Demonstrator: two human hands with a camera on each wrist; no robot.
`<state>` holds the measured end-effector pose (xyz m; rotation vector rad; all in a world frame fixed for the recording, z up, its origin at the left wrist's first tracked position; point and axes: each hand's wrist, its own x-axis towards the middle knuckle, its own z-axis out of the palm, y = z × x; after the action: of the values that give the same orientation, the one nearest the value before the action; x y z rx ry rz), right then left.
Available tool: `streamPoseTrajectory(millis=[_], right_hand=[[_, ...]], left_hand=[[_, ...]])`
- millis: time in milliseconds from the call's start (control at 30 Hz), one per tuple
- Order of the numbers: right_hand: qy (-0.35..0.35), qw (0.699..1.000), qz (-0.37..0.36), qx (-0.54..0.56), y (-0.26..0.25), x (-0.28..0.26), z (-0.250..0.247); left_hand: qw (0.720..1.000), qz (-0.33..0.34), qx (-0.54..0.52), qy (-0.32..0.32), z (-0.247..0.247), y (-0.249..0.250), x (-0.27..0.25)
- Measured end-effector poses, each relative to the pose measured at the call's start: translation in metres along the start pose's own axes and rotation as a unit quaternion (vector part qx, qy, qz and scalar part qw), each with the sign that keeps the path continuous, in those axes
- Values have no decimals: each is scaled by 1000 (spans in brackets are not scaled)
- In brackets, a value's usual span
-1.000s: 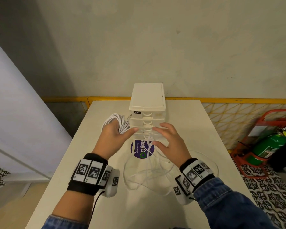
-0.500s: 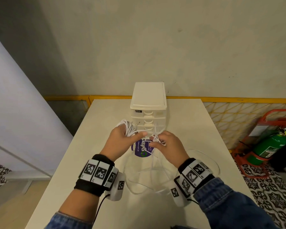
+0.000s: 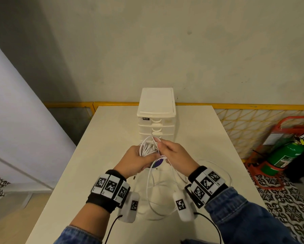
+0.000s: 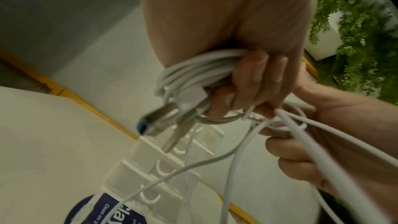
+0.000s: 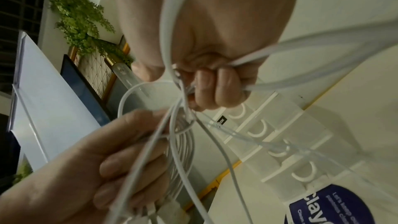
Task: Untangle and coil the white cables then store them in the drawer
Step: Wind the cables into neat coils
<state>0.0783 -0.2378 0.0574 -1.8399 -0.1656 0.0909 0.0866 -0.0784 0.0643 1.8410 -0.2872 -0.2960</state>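
My left hand (image 3: pixel 138 161) grips a coiled bundle of white cable (image 3: pixel 146 148) in front of the small white drawer unit (image 3: pixel 156 120). Its fingers (image 4: pixel 258 81) curl round the coil (image 4: pixel 193 72), and a USB plug (image 4: pixel 159 122) sticks out below. My right hand (image 3: pixel 172 154) pinches loose white strands (image 5: pixel 254 60) beside the coil, fingers (image 5: pixel 217 89) curled on them. Slack white cable (image 3: pixel 151 196) hangs from both hands and loops on the table between my wrists. All drawers look closed.
The white table (image 3: pixel 102 138) carries a round purple sticker (image 3: pixel 157 163) under the hands. A yellow rail and mesh fence (image 3: pixel 244 124) run behind it. A green fire extinguisher (image 3: pixel 286 155) in a red stand is on the floor at the right. A white panel (image 3: pixel 15 120) leans at the left.
Both hands have come together and risen in front of the drawers. The left hand brought the coil inward; the right hand went from open fingers to pinching the loose strands.
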Motion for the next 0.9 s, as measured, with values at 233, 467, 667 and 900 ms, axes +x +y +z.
streamPoseTrajectory(millis=[233,467,667,900], right_hand=[[-5,999,24,33,1,-2,-27],[-83,995,-54,-32,-1,0,-7],[-75,996,-44,-28,11,-3,-2],[-31,998,-58,11,12,1,-1]], left_hand=[[987,-53,-5,151,-24,-16,16],[995,-81,-52,15,-2,-7,11],[995,-84,-54,-18,-7,-13,11],[988,-88,-105,-76,-2,-17,9]])
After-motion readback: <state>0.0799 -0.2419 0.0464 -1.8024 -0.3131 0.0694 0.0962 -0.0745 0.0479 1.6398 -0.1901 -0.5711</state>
